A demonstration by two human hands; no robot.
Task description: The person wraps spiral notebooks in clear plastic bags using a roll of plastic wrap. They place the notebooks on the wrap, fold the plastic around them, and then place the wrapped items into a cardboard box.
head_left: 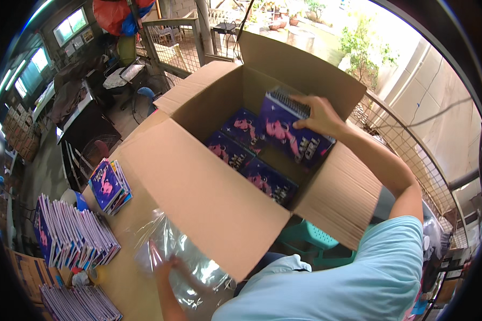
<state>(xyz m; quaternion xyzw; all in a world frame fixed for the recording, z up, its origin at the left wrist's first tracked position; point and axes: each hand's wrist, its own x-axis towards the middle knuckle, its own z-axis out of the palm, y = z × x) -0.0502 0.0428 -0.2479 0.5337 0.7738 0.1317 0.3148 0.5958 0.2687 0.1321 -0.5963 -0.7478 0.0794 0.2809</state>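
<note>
My right hand (322,116) reaches over the box's far right side, its fingers closed on the spiral-bound top edge of a stack of notebooks (284,131). These have purple-blue covers with a pink figure, and they tilt inside an open cardboard box (198,184). Beside them, more notebooks (265,179) of the same design lie in flat piles in the box. Low on the left, my left hand (166,265) is at a clear plastic bag (198,267) on the table. Its fingers look spread, though they are partly blurred and crossed by glare.
Long rows of spiral notebooks (80,235) stand on the table (139,224) at the left, with a smaller stack (110,184) by the box. The box flaps stick outward. A green plastic stool (316,241) is below the right flap, and a mesh railing (412,155) runs along the right.
</note>
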